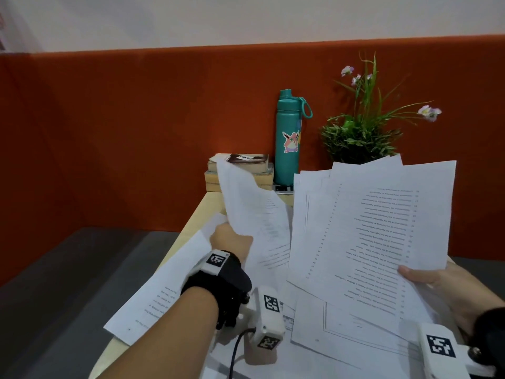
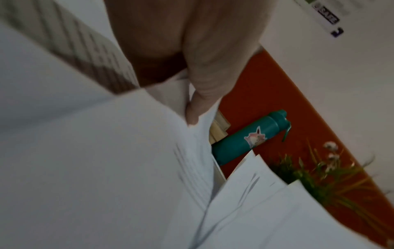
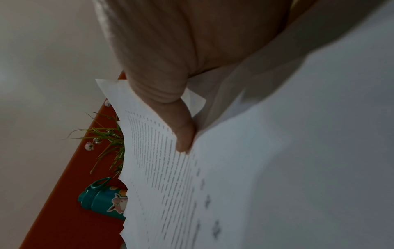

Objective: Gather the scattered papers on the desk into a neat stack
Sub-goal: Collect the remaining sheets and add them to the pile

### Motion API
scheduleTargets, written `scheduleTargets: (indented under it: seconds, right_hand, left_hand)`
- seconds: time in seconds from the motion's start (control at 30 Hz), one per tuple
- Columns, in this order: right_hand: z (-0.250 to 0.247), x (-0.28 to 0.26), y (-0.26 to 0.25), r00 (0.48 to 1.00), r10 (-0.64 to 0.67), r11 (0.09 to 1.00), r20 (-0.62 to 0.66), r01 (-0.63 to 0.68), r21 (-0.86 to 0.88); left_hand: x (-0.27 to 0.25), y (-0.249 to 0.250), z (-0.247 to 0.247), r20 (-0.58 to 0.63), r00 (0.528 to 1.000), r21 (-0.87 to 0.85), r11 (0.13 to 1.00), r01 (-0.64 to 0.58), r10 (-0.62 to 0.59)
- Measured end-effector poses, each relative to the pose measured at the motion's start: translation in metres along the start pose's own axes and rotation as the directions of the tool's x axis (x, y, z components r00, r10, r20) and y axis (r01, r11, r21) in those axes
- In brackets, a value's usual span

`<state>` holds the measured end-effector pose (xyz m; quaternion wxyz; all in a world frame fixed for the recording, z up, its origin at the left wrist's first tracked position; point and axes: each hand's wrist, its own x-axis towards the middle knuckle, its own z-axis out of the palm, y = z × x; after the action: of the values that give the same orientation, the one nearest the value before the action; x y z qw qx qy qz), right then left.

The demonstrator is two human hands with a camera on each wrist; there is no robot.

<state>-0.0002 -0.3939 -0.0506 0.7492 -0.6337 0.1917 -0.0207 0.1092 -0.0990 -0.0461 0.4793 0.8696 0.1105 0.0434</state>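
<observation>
My right hand (image 1: 426, 280) grips a fanned bundle of printed papers (image 1: 377, 236) raised above the desk, the thumb (image 3: 183, 133) pressing on the top sheet (image 3: 234, 176). My left hand (image 1: 232, 239) pinches a single bent sheet (image 1: 254, 212) lifted just left of that bundle; its thumb (image 2: 200, 104) lies on that sheet (image 2: 106, 160). Another printed sheet (image 1: 161, 283) lies flat on the desk under my left forearm and overhangs the left edge. More sheets (image 1: 308, 359) lie on the desk below the bundle.
At the back of the light wooden desk (image 1: 196, 214) stand a stack of books (image 1: 240, 170), a teal bottle (image 1: 288, 140) and a potted plant (image 1: 363, 132), against an orange partition (image 1: 136, 132). Grey floor (image 1: 68, 283) drops away left of the desk.
</observation>
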Motion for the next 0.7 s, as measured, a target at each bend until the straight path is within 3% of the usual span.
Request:
scheduleTargets:
  seconds: [0.1,0.23,0.33,0.53,0.6,0.7]
  right_hand:
    - [0.004,-0.007,-0.004,1.0,0.002,1.0,0.003,-0.002,0.021]
    - [0.008,-0.011,-0.007,1.0,0.008,0.997,0.025,-0.01,0.076]
    - [0.009,-0.007,-0.008,1.0,0.005,0.999,0.014,-0.005,0.034]
    - [0.023,-0.015,-0.015,0.999,0.028,0.998,0.025,-0.029,0.05]
    - [0.027,-0.016,-0.02,1.0,0.01,0.999,0.015,-0.011,0.049]
    - [0.035,-0.016,-0.024,0.999,-0.03,0.999,0.014,0.03,0.04]
  left_hand:
    - [0.006,0.012,-0.019,-0.09,0.996,-0.056,0.998,-0.029,0.024]
    - [0.007,0.02,-0.046,0.012,0.994,-0.002,0.994,-0.108,0.108]
    - [0.009,0.037,-0.081,-0.033,0.984,-0.001,0.984,-0.175,0.175]
    - [-0.005,0.086,-0.159,-0.147,0.926,-0.177,0.912,-0.37,0.347]
    - [-0.002,0.087,-0.171,-0.165,0.929,-0.233,0.903,-0.362,0.331]
    - [0.002,0.077,-0.155,0.012,0.963,-0.424,0.873,-0.239,0.269]
